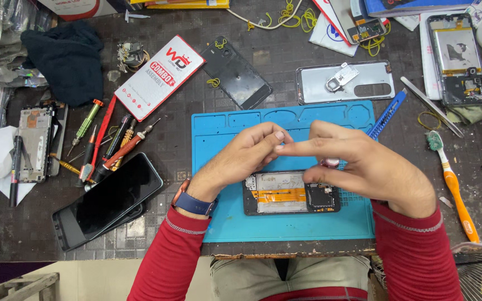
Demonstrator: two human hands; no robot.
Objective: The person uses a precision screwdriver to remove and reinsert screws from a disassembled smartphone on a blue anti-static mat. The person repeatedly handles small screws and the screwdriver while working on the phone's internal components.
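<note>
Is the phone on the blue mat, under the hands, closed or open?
Open. The phone lies flat on the blue mat without its back cover; the orange flex cable and inner boards show.

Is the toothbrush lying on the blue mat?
No, the orange toothbrush lies on the dark table, to the right of the blue mat.

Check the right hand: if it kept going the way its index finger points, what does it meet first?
The right hand points left, and its index fingertip is already at the left hand's fingertips above the opened phone. It would meet the left hand first; contact versus a small gap is unclear.
</note>
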